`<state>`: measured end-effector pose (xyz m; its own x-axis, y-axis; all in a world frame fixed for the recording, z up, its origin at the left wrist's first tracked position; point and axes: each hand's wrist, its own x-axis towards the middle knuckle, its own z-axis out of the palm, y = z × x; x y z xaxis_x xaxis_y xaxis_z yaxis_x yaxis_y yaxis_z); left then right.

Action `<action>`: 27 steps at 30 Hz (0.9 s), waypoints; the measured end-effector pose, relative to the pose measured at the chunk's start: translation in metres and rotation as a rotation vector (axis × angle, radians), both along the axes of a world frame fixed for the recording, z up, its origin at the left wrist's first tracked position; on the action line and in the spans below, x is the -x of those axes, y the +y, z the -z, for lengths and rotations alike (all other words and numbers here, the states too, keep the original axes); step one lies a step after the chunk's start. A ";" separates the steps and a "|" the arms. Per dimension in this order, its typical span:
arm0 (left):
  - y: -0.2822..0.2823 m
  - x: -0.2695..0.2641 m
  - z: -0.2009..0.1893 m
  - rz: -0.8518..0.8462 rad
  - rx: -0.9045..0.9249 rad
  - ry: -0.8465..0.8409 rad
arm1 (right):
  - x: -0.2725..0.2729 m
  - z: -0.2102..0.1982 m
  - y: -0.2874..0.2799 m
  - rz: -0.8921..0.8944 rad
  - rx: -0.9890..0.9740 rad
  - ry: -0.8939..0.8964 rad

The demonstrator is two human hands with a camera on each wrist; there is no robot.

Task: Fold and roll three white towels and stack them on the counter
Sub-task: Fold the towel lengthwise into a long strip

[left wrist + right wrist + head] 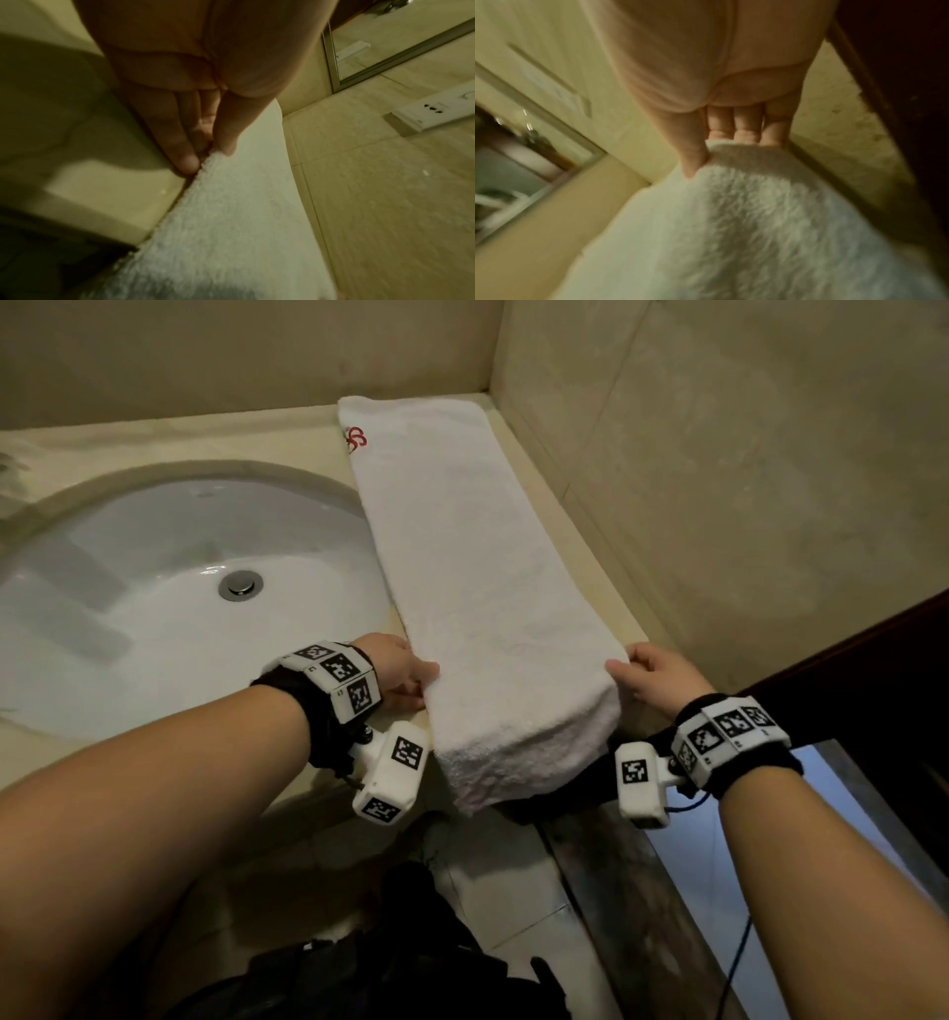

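Both hands [405,672] [655,677] pinch the folded towel [477,588] beside the sink [154,588].

White towel [477,588], plain and fluffy, with a small red looped emblem [355,437] at the corner farthest from the sink. Glossy white sink [154,588] left of the towel, with a silvery drain plug [240,585]. Cream, faintly mottled counter [169,444] around the sink; same cream on the wall tiles [744,454] right of the towel. White wrist bands [339,677] printed with black-and-white square codes, over black straps. Dark brown door [873,680] beyond the tiles. White wall socket [434,113] with dark holes, right of the towel.
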<state>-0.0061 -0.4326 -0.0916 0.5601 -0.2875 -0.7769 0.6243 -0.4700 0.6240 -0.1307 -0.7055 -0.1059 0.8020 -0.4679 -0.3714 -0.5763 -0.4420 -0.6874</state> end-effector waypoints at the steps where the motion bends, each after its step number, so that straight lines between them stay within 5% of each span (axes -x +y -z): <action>1: 0.001 0.003 0.001 -0.001 0.003 -0.002 | -0.001 0.000 0.001 0.046 -0.007 -0.032; 6: 0.007 0.012 0.003 -0.052 0.028 -0.026 | 0.008 0.021 -0.002 -0.068 0.123 0.270; 13: 0.008 0.018 0.001 -0.160 0.053 -0.032 | 0.014 0.039 -0.002 0.036 -0.013 0.098; 19: 0.005 0.034 0.006 0.183 -0.298 -0.421 | 0.019 0.053 -0.001 0.132 -0.144 -0.004; 24: 0.019 0.041 0.007 0.073 -0.303 -0.437 | 0.017 0.056 -0.002 0.025 -0.225 -0.032; 27: 0.026 0.063 0.004 0.199 -0.381 -0.518 | 0.019 0.057 -0.003 -0.039 -0.281 -0.008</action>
<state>-0.0689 -0.4068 -0.0960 0.8526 -0.1828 -0.4896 0.1677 -0.7916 0.5876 -0.1494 -0.7087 -0.1628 0.8209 -0.3164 -0.4754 -0.5564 -0.2553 -0.7908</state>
